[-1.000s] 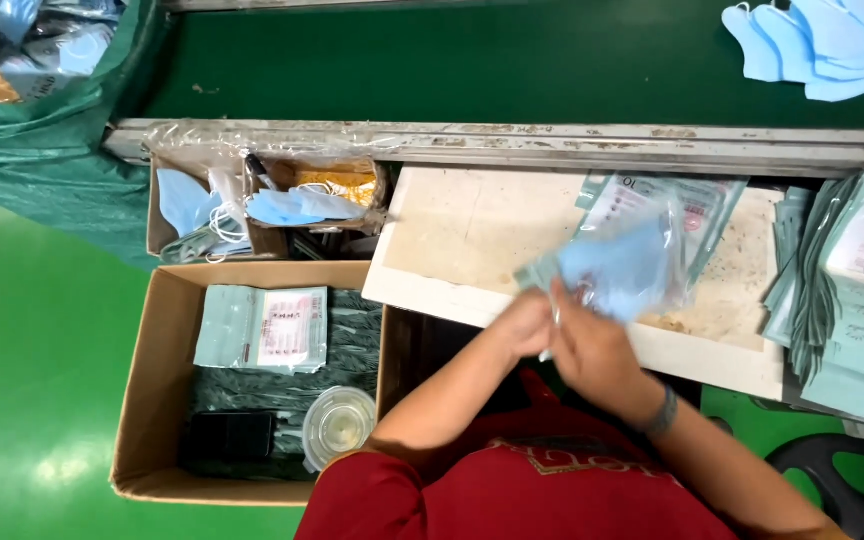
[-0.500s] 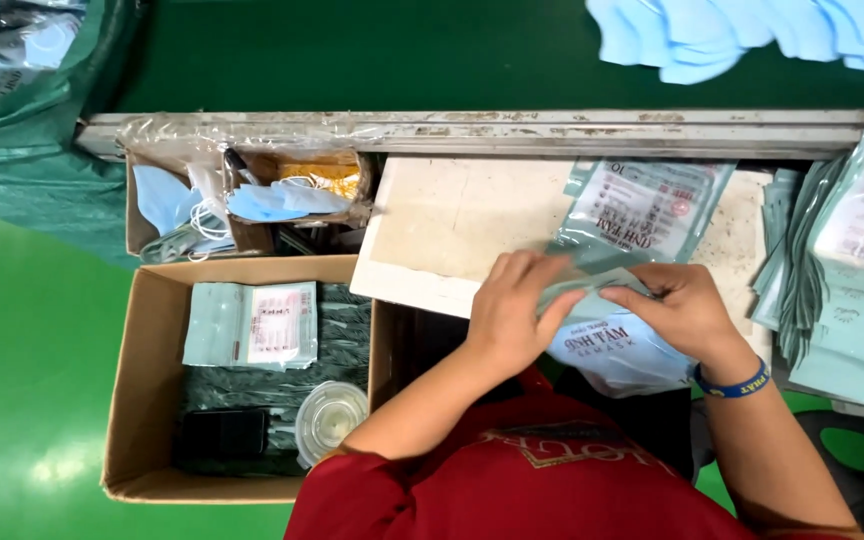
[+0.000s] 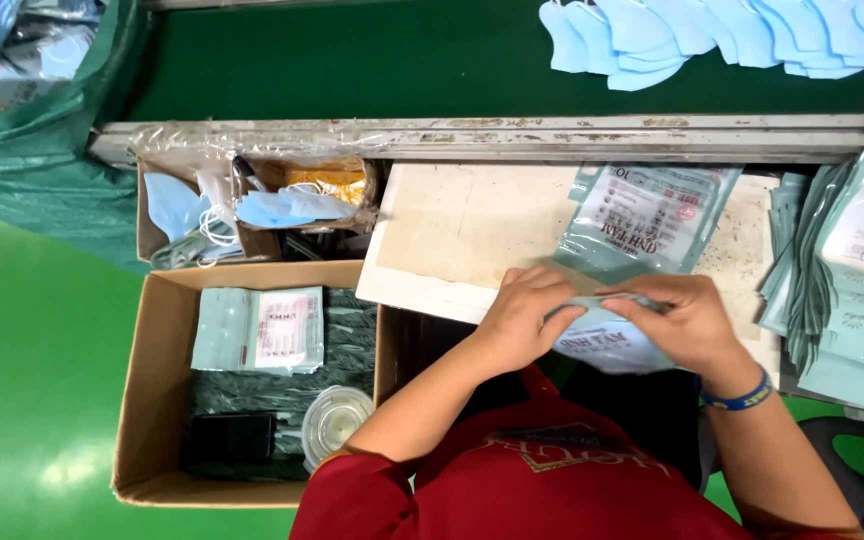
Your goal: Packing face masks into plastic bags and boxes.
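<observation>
My left hand and my right hand both grip a filled pale-green mask pouch over the near edge of a beige work board. The fingers of both hands pinch along the pouch's top edge. Just beyond my hands an empty printed pouch lies flat on the board. A blue wristband circles my right wrist.
A cardboard box at left holds packed pouches, a dark phone and a clear lid. A small box behind it holds loose blue masks. Stacked pouches stand at right. Blue masks lie on the green conveyor.
A second ago my hands held a stack of blue masks above the board. The masks went into the pouch, and both hands now pinch its top edge nearer my body.
</observation>
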